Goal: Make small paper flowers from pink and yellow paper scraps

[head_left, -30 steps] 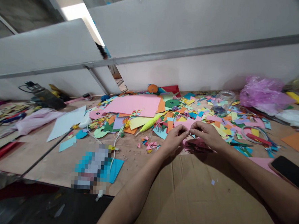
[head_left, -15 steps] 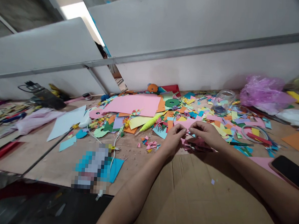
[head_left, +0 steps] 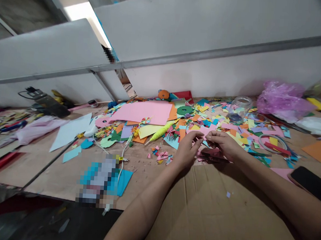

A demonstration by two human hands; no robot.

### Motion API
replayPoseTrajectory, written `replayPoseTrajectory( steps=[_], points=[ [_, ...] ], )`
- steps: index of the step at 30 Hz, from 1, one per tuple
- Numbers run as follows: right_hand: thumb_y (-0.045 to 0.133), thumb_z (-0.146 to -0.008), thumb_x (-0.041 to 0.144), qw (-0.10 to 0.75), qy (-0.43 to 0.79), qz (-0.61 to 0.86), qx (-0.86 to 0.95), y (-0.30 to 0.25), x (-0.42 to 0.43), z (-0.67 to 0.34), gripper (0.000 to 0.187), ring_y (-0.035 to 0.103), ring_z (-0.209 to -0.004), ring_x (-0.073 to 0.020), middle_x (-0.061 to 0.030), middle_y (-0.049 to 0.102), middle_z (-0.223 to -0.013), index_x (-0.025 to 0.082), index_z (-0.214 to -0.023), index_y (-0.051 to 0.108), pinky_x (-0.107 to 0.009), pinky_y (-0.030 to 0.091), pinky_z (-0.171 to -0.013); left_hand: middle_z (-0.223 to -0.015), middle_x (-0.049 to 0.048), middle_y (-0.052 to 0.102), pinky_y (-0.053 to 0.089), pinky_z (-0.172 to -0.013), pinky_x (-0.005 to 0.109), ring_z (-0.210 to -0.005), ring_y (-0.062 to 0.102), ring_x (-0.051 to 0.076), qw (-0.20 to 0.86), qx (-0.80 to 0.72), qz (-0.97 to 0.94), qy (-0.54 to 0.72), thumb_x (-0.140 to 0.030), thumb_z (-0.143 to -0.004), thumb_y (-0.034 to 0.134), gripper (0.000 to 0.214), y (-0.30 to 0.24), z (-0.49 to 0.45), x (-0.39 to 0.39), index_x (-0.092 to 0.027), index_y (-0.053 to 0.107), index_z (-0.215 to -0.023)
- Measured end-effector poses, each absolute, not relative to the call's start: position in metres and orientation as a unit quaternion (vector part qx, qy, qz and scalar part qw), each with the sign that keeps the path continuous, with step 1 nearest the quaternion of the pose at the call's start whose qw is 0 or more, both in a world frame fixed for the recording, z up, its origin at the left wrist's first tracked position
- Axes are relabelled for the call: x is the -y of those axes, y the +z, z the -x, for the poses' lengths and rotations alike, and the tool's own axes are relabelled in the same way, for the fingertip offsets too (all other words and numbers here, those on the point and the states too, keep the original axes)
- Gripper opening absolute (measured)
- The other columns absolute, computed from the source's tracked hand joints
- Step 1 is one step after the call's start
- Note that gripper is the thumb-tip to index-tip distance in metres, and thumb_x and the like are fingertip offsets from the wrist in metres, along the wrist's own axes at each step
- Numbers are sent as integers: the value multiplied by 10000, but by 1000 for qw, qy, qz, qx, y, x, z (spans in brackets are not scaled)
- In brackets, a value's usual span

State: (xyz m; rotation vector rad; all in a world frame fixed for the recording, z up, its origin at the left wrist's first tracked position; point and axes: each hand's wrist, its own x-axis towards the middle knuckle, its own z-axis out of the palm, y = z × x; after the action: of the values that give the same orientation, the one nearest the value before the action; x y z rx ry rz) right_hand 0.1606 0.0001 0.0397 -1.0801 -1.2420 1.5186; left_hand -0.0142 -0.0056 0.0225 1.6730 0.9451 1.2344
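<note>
My left hand (head_left: 188, 147) hovers just above the far edge of a cardboard sheet (head_left: 220, 207), its thumb and forefinger slightly apart and nothing visible between them. Facing it is my right hand (head_left: 225, 145), thumb and fingertips pressed together. Whatever is in that pinch is hidden or too small to make out. The two sets of fingertips are close but separated by a small gap. Beneath them lies a dark, narrow object (head_left: 214, 156), partly covered by the right hand and too shadowed to name. Small paper scraps (head_left: 162, 155) are left of my left hand.
Colourful cut paper spreads along the back, with a large pink sheet (head_left: 144, 111) on top. A glass jar (head_left: 239, 109), a purple plastic bag (head_left: 282, 100) and a wire coil (head_left: 273, 143) stand or lie rightward. A phone (head_left: 310, 183) is beside my right forearm. A yellow tool (head_left: 161, 131) lies mid-table.
My left thumb and forefinger have parted from a pinch. The fingertips of both hands have drawn slightly apart, while the right hand stays pinched. Things on the table look unmoved.
</note>
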Motion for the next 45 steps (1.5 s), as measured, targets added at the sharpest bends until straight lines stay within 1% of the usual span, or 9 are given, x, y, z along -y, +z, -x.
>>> replayPoseTrajectory(
  steps=[5,8,13,18,22,28,35,42,45],
  points=[
    [843,-643,390,420,694,393,434,39,3,-158,342,452,-529,-112,24,498,-589,190,-616,566,-309,510,-589,-913,56,670,410,-857,308,-888,575,197,316,-387,-721,479,-260,-878,638,69,24,19,5,-222,694,-888],
    [816,-695,450,424,667,401,464,42,5,-157,345,478,-564,-123,7,540,-627,184,-654,600,-294,493,-595,-883,51,677,429,-820,308,-846,579,183,296,-388,-731,477,-271,-894,617,94,22,19,4,-203,676,-869],
    [739,-801,479,459,495,427,602,48,4,-160,290,529,-685,-147,-4,622,-767,198,-818,673,-274,441,-639,-790,17,646,431,-710,258,-752,568,142,413,-391,-651,504,-312,-885,629,151,25,16,4,-175,637,-822],
    [676,-865,435,437,380,432,691,49,3,-164,246,540,-706,-168,-17,645,-769,196,-810,690,-292,412,-645,-739,11,617,431,-689,257,-714,563,133,503,-375,-594,504,-344,-819,699,203,30,14,4,-158,629,-778],
    [652,-881,419,435,341,432,713,50,5,-164,243,533,-696,-170,-17,633,-747,195,-787,668,-295,399,-636,-718,14,608,435,-691,264,-704,554,133,556,-356,-554,507,-393,-773,747,267,31,13,5,-151,632,-770],
    [645,-869,405,461,349,430,694,49,9,-160,233,534,-683,-162,-12,625,-739,189,-784,643,-291,401,-638,-717,18,608,449,-702,272,-695,560,131,635,-344,-484,494,-464,-710,799,362,30,10,7,-153,625,-773],
    [648,-838,376,473,332,462,673,46,11,-157,205,537,-667,-165,-11,624,-718,191,-752,627,-295,402,-626,-781,16,614,455,-728,271,-759,576,143,563,-354,-551,504,-496,-779,735,355,26,8,5,-166,608,-812],
    [636,-853,323,479,268,467,694,46,12,-155,173,530,-663,-165,-5,612,-701,200,-732,617,-299,384,-627,-774,7,589,440,-718,273,-740,547,138,492,-365,-610,502,-445,-869,645,280,22,11,6,-176,605,-803],
    [646,-850,333,483,299,462,681,46,14,-154,173,525,-665,-164,-3,611,-711,200,-742,622,-295,382,-616,-769,8,592,433,-726,270,-748,540,139,474,-365,-616,511,-434,-867,652,273,24,12,8,-177,613,-783]
  ],
)
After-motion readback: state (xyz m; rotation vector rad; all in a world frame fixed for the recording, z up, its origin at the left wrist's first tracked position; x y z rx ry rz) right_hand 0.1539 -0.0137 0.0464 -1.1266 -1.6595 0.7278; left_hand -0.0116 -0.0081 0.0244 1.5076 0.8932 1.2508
